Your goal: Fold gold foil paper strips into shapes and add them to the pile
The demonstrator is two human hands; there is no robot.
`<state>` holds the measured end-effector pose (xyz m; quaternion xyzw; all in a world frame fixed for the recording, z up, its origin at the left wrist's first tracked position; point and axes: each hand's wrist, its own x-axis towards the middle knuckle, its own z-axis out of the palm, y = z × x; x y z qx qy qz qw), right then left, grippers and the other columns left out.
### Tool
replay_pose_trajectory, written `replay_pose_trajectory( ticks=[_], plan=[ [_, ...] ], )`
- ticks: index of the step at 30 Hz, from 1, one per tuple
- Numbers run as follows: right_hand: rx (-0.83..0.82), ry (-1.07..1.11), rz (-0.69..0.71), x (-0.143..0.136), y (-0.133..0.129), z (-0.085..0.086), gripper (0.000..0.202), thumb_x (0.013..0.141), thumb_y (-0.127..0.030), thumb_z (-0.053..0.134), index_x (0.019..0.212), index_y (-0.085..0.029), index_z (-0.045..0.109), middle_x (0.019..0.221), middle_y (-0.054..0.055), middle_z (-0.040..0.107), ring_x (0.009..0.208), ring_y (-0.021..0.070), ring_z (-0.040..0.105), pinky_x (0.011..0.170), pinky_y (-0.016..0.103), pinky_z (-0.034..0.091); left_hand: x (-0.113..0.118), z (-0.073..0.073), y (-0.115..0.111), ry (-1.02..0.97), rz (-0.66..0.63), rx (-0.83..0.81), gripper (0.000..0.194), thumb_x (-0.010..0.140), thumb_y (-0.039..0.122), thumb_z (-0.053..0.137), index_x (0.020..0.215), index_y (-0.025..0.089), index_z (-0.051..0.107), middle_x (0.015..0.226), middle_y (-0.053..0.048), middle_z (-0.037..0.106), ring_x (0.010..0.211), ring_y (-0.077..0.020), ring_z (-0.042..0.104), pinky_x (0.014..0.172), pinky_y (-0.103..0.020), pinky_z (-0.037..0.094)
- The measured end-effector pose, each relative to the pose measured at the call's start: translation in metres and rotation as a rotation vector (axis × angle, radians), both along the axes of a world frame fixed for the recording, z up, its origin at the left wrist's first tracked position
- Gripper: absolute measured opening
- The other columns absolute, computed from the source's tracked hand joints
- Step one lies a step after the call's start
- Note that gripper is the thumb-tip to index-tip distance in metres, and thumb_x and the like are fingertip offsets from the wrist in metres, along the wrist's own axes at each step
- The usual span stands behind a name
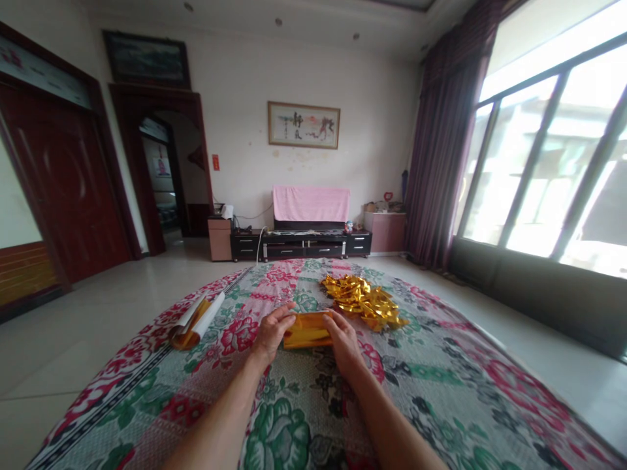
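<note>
A rectangular gold foil sheet (307, 331) is stretched between my two hands, just above or on the flowered cloth. My left hand (272, 331) pinches its left end between thumb and fingers. At the sheet's right end, my right hand (343, 341) grips the upper corner. Beyond my right hand lies a pile of folded gold foil pieces (365, 301). To the left, a curled roll of gold sheets with white backing (196, 321) rests on the cloth.
The flowered cloth (279, 427) covers the broad surface before me. Past its far edge stands a low black cabinet (306, 249) with a pink towel (311, 203) above it. A purple curtain (435, 150) and large windows are at the right.
</note>
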<state>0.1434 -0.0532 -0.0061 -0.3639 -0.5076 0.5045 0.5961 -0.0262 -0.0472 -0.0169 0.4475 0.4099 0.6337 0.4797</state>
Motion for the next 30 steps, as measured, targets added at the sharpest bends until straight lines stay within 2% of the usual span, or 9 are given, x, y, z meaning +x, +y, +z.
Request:
replay_pose_trajectory(
  ticks=[3, 8, 14, 19, 24, 26, 30],
  plan=[
    [-0.014, 0.003, 0.031, 0.0, 0.001, -0.002, 0.043, 0.066, -0.05, 0.061, 0.092, -0.016, 0.068, 0.084, 0.004, 0.067, 0.074, 0.0206, 0.059, 0.061, 0.027, 0.045, -0.001, 0.0, 0.0, 0.013, 0.01, -0.001, 0.054, 0.058, 0.032, 0.072, 0.109, 0.016, 0.062, 0.085, -0.004, 0.069, 0.069, -0.013, 0.062, 0.061, -0.021, 0.045],
    [-0.005, 0.034, -0.003, -0.002, 0.003, -0.006, 0.039, 0.064, -0.048, 0.064, 0.088, -0.017, 0.069, 0.076, 0.003, 0.066, 0.064, 0.0164, 0.056, 0.059, 0.025, 0.044, 0.0, 0.001, 0.0, -0.002, -0.014, -0.026, 0.059, 0.058, 0.035, 0.072, 0.112, 0.015, 0.06, 0.078, -0.004, 0.069, 0.063, -0.0139, 0.061, 0.056, -0.022, 0.045],
    [0.006, 0.031, -0.085, -0.003, 0.006, -0.008, 0.036, 0.064, -0.046, 0.064, 0.084, -0.016, 0.068, 0.078, 0.003, 0.066, 0.068, 0.0165, 0.056, 0.062, 0.025, 0.044, 0.0, 0.005, -0.003, 0.002, -0.007, -0.028, 0.061, 0.058, 0.034, 0.071, 0.114, 0.012, 0.058, 0.064, 0.001, 0.062, 0.051, -0.0088, 0.054, 0.051, -0.02, 0.04],
    [0.023, 0.005, -0.206, -0.002, 0.002, -0.002, 0.039, 0.064, -0.047, 0.062, 0.085, -0.015, 0.068, 0.078, 0.004, 0.066, 0.069, 0.017, 0.057, 0.062, 0.025, 0.044, 0.002, 0.013, -0.008, -0.012, -0.063, -0.068, 0.058, 0.054, 0.031, 0.074, 0.108, 0.011, 0.061, 0.065, 0.0, 0.063, 0.058, -0.011, 0.057, 0.058, -0.021, 0.042],
    [0.017, -0.003, -0.177, -0.001, 0.001, -0.001, 0.036, 0.065, -0.045, 0.062, 0.084, -0.015, 0.066, 0.077, 0.003, 0.065, 0.069, 0.0154, 0.057, 0.063, 0.024, 0.044, 0.003, 0.014, -0.007, -0.021, -0.092, -0.08, 0.053, 0.052, 0.027, 0.074, 0.101, 0.01, 0.062, 0.067, 0.0, 0.063, 0.056, -0.0089, 0.055, 0.057, -0.02, 0.04],
    [0.01, 0.007, -0.144, -0.002, 0.003, -0.004, 0.038, 0.065, -0.046, 0.061, 0.087, -0.015, 0.064, 0.076, 0.002, 0.065, 0.066, 0.0145, 0.056, 0.06, 0.023, 0.043, 0.003, 0.011, -0.005, -0.011, -0.058, -0.054, 0.056, 0.053, 0.026, 0.073, 0.104, 0.009, 0.06, 0.061, 0.003, 0.059, 0.052, -0.0063, 0.05, 0.053, -0.018, 0.037],
    [0.01, 0.054, -0.1, -0.004, 0.006, -0.009, 0.054, 0.066, -0.046, 0.059, 0.111, -0.017, 0.05, 0.077, 0.001, 0.064, 0.06, 0.0133, 0.056, 0.056, 0.023, 0.043, 0.003, 0.006, -0.001, 0.026, 0.058, -0.005, 0.066, 0.059, 0.027, 0.067, 0.121, 0.011, 0.05, 0.053, 0.008, 0.05, 0.045, -0.0041, 0.042, 0.048, -0.016, 0.03]
  ],
)
